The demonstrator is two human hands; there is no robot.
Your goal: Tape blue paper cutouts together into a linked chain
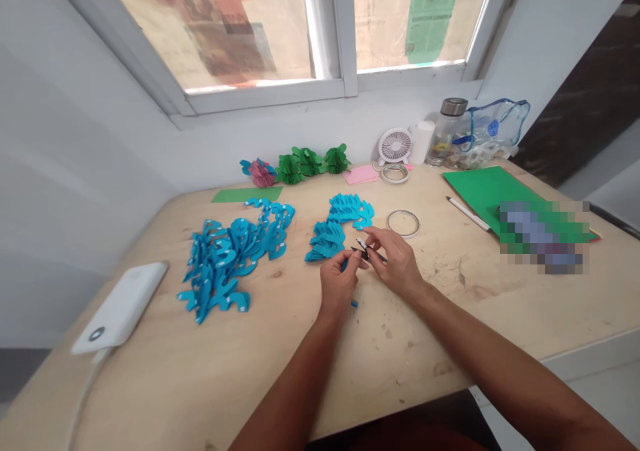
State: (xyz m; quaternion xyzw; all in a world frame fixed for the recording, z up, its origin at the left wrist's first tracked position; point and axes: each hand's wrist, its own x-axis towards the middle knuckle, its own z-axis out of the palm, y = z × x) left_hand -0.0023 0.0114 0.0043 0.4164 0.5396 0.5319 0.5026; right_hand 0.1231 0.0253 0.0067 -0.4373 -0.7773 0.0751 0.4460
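Note:
My left hand [340, 281] is closed on a blue paper piece [354, 303], most of it hidden by the fingers. Close beside it, my right hand [395, 258] pinches a small dark tool [363, 254] with a pointed tip, and a bit of white material [362, 243] shows at its fingertips. Just beyond my hands lie two stacks of blue cut paper, a near one [326, 239] and a far one [350, 208]. A large heap of blue paper pieces with white bits [225, 254] spreads on the left.
A tape roll [403, 212] lies beyond my right hand. Green folded paper shapes [307, 161], a small fan [395, 146] and a bottle [445, 131] stand along the wall. Green sheets [487, 188] and a pen [468, 213] are at right, a white power bank [123, 308] at left.

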